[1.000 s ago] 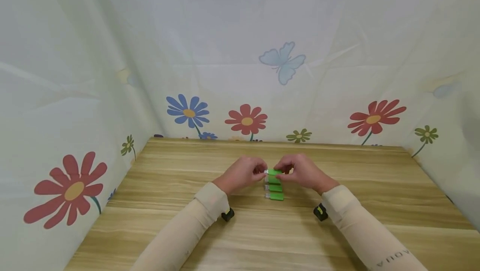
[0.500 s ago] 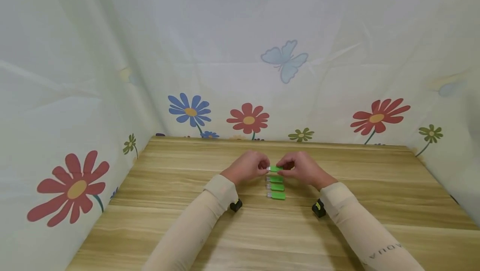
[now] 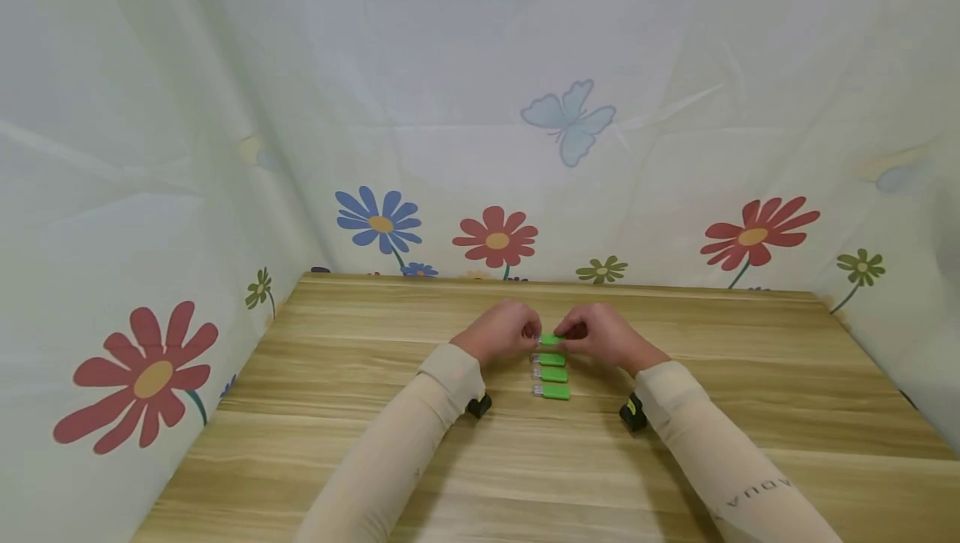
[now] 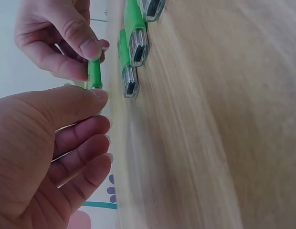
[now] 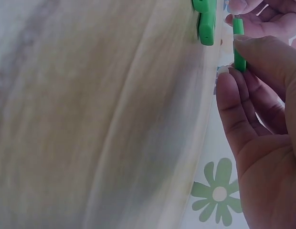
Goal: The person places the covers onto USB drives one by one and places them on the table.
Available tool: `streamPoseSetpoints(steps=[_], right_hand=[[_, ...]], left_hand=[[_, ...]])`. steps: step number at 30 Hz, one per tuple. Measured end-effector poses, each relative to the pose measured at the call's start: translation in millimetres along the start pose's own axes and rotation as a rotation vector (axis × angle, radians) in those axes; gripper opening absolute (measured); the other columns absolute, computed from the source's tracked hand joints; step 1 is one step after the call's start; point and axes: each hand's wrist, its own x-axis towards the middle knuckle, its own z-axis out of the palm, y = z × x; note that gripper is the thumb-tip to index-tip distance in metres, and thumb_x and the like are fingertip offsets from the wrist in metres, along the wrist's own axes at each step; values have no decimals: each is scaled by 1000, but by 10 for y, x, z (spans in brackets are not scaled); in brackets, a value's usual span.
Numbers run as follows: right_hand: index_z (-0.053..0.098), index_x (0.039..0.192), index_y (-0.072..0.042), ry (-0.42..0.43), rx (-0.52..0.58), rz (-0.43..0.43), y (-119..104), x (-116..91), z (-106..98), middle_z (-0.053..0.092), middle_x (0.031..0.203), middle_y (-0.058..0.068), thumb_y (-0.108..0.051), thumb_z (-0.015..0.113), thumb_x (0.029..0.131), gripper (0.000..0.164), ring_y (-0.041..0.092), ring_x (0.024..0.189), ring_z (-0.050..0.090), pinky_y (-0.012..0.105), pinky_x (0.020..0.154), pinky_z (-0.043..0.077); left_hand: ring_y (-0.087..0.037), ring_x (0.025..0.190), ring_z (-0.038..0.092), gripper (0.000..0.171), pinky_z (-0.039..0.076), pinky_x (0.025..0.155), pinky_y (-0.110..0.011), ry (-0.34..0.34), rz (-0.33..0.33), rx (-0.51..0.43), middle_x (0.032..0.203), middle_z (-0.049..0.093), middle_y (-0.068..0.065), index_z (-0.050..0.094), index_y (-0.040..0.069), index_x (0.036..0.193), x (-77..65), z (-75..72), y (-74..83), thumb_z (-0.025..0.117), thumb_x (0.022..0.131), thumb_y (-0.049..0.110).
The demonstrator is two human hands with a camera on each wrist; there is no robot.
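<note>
A green USB stick (image 3: pixel 551 340) is held just above the table between both hands. My right hand (image 3: pixel 603 336) pinches its green body between thumb and fingers. At the other end, the thumb and forefinger of my left hand (image 3: pixel 498 333) pinch its tip, which they largely hide. Nearer to me, three more green USB sticks lie in a column, a far one (image 3: pixel 551 359), a middle one (image 3: pixel 553 375) and a near one (image 3: pixel 556 393). Their clear-capped plugs point left; the left wrist view shows the clear cap (image 4: pixel 131 88) of one closely.
The wood-grain table (image 3: pixel 360 318) ends at a pale curtain (image 3: pixel 450 134) with printed flowers and a butterfly, which also rises on both sides. Black wrist cameras hang under both cuffs, the left camera (image 3: pixel 480 405) and the right camera (image 3: pixel 633 414).
The held USB stick has moved away from the three on the table, toward the back. Most recently my left hand has shifted slightly right, covering more of the stick's plug end.
</note>
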Motion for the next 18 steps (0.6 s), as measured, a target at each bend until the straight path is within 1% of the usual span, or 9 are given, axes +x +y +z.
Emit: streamPoseSetpoints(steps=[8, 12, 18], right_hand=[[81, 99, -6, -19, -4, -1, 15, 23, 2, 76, 94, 4, -11, 82, 86, 14, 11, 84, 69, 25, 73, 57], [81, 98, -7, -35, -12, 26, 27, 33, 1, 77, 95, 4, -12, 81, 87, 12, 11, 84, 68, 26, 73, 57], [81, 97, -8, -61, -17, 43, 40, 63, 15, 78, 95, 4, -11, 81, 87, 11, 11, 85, 69, 30, 75, 58]], left_hand=[[-10, 78, 59, 4, 51, 74, -22, -15, -3, 42, 82, 68, 9, 77, 17, 92, 53, 41, -33, 75, 93, 20], [-10, 77, 60, 4, 51, 74, -21, -37, -6, 44, 82, 68, 8, 78, 16, 93, 73, 51, -30, 77, 92, 19], [-8, 76, 60, 5, 52, 73, -21, -55, 3, 69, 81, 69, 8, 78, 16, 91, 65, 46, -16, 78, 92, 20]])
